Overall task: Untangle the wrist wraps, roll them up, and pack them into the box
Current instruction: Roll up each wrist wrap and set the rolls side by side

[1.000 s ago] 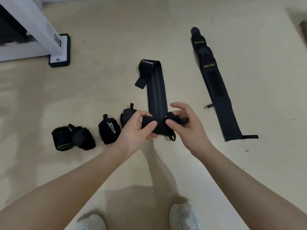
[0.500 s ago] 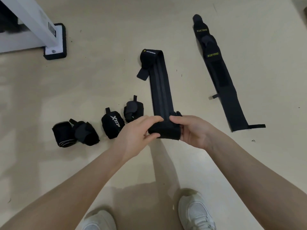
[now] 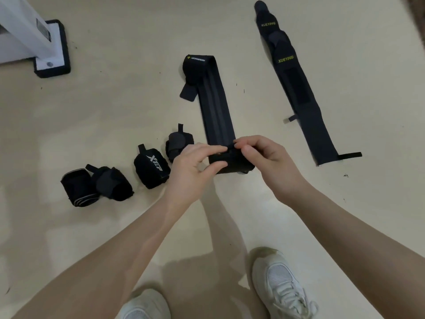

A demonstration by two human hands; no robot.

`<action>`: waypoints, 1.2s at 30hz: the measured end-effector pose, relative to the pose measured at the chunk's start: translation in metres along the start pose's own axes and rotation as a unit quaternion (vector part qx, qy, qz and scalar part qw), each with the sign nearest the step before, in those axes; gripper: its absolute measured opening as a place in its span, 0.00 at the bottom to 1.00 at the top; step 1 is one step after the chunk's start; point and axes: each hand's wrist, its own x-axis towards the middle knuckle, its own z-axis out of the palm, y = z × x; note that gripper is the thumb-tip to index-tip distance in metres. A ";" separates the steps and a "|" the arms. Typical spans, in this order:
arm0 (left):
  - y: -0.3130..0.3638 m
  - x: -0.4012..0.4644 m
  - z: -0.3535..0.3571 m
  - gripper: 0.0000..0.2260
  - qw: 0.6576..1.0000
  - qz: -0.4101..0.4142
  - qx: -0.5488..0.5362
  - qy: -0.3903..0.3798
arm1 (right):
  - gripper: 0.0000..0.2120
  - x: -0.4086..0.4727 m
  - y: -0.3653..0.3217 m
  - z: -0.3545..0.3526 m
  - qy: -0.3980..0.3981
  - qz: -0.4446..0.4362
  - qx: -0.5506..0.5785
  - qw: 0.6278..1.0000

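I see the left hand [image 3: 193,171] and right hand [image 3: 264,162] with fingers curled, pinching the rolled near end of the striped wrap [image 3: 216,107] at centre floor. Four rolled wraps [image 3: 150,168] lie at nine o'clock; the flat wrap [image 3: 299,88] lies at two o'clock.

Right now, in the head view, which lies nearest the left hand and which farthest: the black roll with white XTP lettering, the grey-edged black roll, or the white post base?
From the left hand:
1. Black roll with white XTP lettering, just left.
2. Grey-edged black roll, farther left.
3. White post base, far upper left.
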 end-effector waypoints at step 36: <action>0.004 -0.013 -0.020 0.13 0.964 -0.172 -0.160 -0.121 | 0.03 0.002 0.007 0.009 0.010 0.050 -0.155 0.987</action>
